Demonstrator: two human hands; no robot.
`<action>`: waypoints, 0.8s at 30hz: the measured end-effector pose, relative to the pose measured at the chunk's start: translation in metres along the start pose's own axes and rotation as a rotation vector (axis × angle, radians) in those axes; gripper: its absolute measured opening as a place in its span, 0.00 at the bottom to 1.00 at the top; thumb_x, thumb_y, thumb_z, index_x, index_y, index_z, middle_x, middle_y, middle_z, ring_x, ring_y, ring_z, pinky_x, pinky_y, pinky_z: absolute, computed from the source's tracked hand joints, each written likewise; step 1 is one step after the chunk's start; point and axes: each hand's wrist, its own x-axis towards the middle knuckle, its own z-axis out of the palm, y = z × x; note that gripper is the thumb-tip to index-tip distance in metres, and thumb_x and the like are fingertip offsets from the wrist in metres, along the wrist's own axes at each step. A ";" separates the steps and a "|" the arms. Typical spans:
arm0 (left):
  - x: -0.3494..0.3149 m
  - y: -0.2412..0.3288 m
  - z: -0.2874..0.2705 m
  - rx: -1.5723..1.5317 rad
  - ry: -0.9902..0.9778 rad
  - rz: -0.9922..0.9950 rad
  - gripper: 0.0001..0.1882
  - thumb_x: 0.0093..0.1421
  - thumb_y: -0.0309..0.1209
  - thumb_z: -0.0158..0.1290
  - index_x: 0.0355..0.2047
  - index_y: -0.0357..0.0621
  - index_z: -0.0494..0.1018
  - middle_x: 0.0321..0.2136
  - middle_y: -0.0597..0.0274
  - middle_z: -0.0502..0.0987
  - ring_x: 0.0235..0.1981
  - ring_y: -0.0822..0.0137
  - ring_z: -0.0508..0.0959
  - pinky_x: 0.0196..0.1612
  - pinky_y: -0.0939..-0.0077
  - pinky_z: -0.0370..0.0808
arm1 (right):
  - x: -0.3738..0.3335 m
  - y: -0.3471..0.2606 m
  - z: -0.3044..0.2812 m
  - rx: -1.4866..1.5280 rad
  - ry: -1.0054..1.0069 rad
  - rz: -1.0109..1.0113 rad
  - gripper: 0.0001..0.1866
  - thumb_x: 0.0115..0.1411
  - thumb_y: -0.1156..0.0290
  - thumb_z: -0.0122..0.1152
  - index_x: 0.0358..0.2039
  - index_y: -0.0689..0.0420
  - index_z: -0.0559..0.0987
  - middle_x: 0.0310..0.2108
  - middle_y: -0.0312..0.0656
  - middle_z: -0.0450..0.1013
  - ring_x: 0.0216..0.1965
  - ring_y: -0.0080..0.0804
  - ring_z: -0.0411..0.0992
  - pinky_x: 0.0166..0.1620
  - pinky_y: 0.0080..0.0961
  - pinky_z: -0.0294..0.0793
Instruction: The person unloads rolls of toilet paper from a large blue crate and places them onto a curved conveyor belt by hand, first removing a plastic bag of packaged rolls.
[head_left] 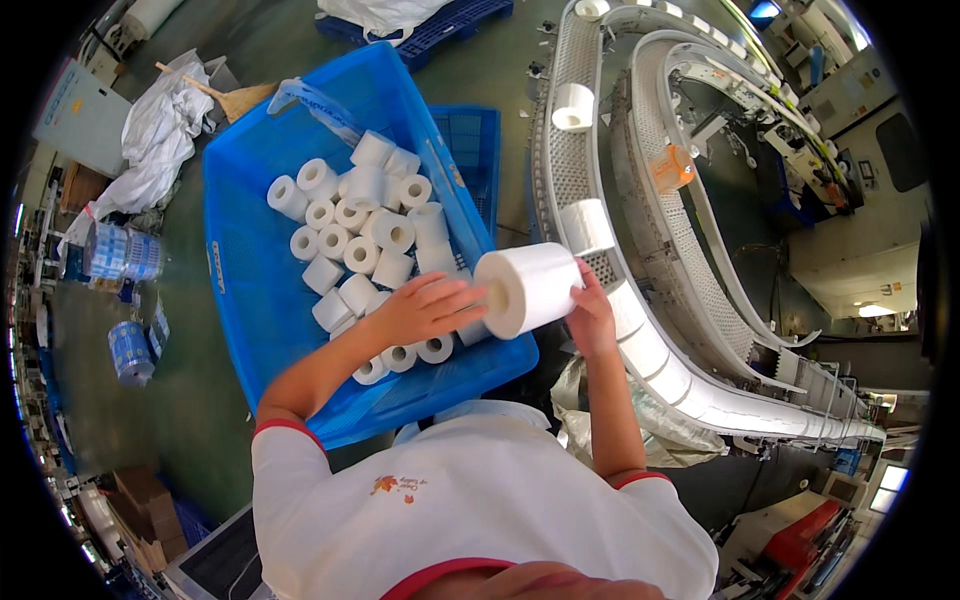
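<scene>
Currently, the right hand (pixel 594 312) is pinching a toilet roll (pixel 540 285) near centre; the left hand (pixel 425 308) is spreading at its nine o'clock. Many rolls (pixel 333 240) are lying in the blue crate (pixel 405 110) toward ten; more rolls (pixel 587 225) are sitting on the conveyor (pixel 573 170) toward one.

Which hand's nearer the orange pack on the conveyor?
Right. The right hand holds the white roll, below-left of the orange pack; the left hand is farther left, over the blue bin.

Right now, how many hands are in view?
2: the left hand at the raised white roll's left end, contact unclear; the right hand holding its right end. No others visible.
</scene>
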 end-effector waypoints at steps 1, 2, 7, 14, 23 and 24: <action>-0.004 0.002 0.002 -0.037 0.003 -0.087 0.14 0.45 0.26 0.52 0.35 0.56 0.72 0.44 0.73 0.69 0.45 0.68 0.64 0.47 0.72 0.64 | 0.008 -0.001 -0.012 0.018 0.048 -0.042 0.31 0.45 0.69 0.53 0.51 0.61 0.59 0.48 0.43 0.63 0.50 0.33 0.61 0.54 0.29 0.56; -0.008 0.003 0.004 -0.074 0.004 -0.175 0.15 0.44 0.24 0.53 0.34 0.55 0.72 0.45 0.71 0.69 0.45 0.66 0.64 0.47 0.71 0.64 | 0.016 -0.008 -0.020 0.019 0.096 -0.115 0.28 0.46 0.74 0.51 0.50 0.60 0.59 0.45 0.43 0.64 0.47 0.31 0.63 0.51 0.26 0.60; -0.028 0.007 0.004 -0.174 -0.064 -0.486 0.19 0.41 0.20 0.50 0.36 0.49 0.71 0.43 0.65 0.69 0.45 0.60 0.66 0.46 0.67 0.64 | 0.081 -0.061 -0.088 -0.703 0.123 -0.424 0.29 0.40 0.82 0.44 0.49 0.63 0.61 0.37 0.43 0.67 0.38 0.28 0.67 0.43 0.21 0.64; -0.072 0.000 0.018 -0.277 -0.097 -0.730 0.17 0.43 0.19 0.49 0.36 0.46 0.70 0.41 0.60 0.69 0.45 0.56 0.66 0.46 0.65 0.63 | 0.195 -0.080 -0.161 -1.445 -0.250 -0.139 0.25 0.37 0.83 0.41 0.41 0.59 0.69 0.31 0.41 0.69 0.34 0.28 0.66 0.39 0.21 0.65; -0.254 -0.048 0.159 -0.514 -0.365 -1.590 0.33 0.43 0.36 0.58 0.49 0.38 0.60 0.44 0.45 0.66 0.47 0.51 0.66 0.49 0.64 0.64 | 0.192 -0.014 -0.186 -1.822 -0.323 0.126 0.15 0.42 0.78 0.47 0.30 0.55 0.78 0.30 0.45 0.74 0.34 0.38 0.71 0.40 0.30 0.69; -0.260 -0.057 0.172 -0.486 -0.387 -1.641 0.36 0.42 0.39 0.59 0.49 0.36 0.59 0.44 0.42 0.65 0.48 0.51 0.66 0.49 0.63 0.64 | 0.177 -0.014 -0.182 -1.909 -0.282 -0.077 0.14 0.42 0.78 0.48 0.30 0.55 0.78 0.29 0.46 0.73 0.35 0.41 0.71 0.40 0.32 0.69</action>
